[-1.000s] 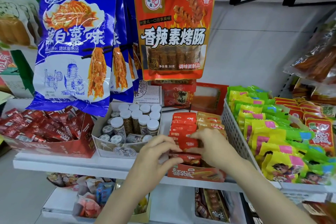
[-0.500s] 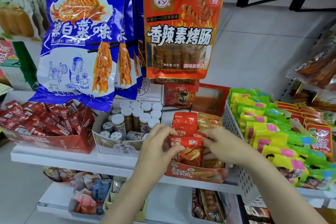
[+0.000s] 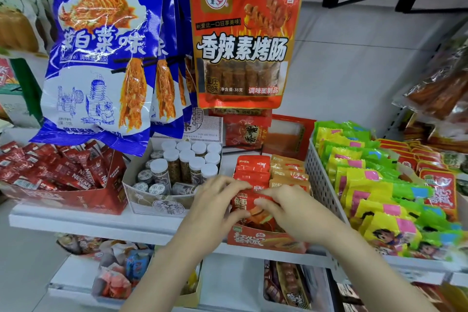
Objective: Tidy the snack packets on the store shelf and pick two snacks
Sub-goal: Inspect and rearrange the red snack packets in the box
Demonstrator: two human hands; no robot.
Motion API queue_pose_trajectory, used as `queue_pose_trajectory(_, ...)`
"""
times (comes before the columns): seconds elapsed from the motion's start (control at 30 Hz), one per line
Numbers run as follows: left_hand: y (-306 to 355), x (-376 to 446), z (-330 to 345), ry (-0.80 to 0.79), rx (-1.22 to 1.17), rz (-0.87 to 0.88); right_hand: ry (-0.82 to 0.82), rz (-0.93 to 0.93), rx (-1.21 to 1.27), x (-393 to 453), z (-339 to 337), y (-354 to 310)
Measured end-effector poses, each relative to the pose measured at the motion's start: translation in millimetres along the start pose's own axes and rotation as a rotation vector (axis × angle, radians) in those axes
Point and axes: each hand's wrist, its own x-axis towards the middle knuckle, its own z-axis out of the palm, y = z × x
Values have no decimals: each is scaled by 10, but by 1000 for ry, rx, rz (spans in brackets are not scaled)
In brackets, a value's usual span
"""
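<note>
Gripping one red packet (image 3: 247,204) from both sides: left hand (image 3: 215,206) with fingers curled over the packet's top left corner and thumb under its left edge, right hand (image 3: 295,213) with fingers curled across its right half. Standing upright at the front of the red carton (image 3: 266,242), that packet, with the carton at the shelf (image 3: 83,223) edge. Just behind the packet in the same carton, a row of more red packets (image 3: 253,167) on the left and a row of tan packets (image 3: 288,172) on the right, all on end. Left of the carton, touching the left hand's side, a paper tray of white-capped jars (image 3: 187,162); further left of the carton, an open red box of Nescafe sachets (image 3: 58,172). Right of the carton and beside it, a white perforated basket (image 3: 321,180) packed with yellow and green packets (image 3: 367,182). Behind the carton, against the back wall, more red packs (image 3: 247,132). Above the carton, hanging from hooks, an orange bag (image 3: 244,40) and, to its left, a bunch of blue bags (image 3: 101,58). Below the carton, a lower shelf with mixed snacks (image 3: 121,271), partly hidden by both forearms.
</note>
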Motion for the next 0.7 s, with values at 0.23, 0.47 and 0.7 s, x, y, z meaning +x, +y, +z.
queue_pose_trajectory(0.23,116,-7,-98,8,-65,65,117,-21,22,-105,20,63)
queue_pose_trajectory(0.47,52,-52,-334,-291,-186,-74,35,-26,38,-153,-32,21)
queue_pose_trajectory(0.7,259,222,-251,-111,-467,-267,-55,0,31,-197,-56,-25)
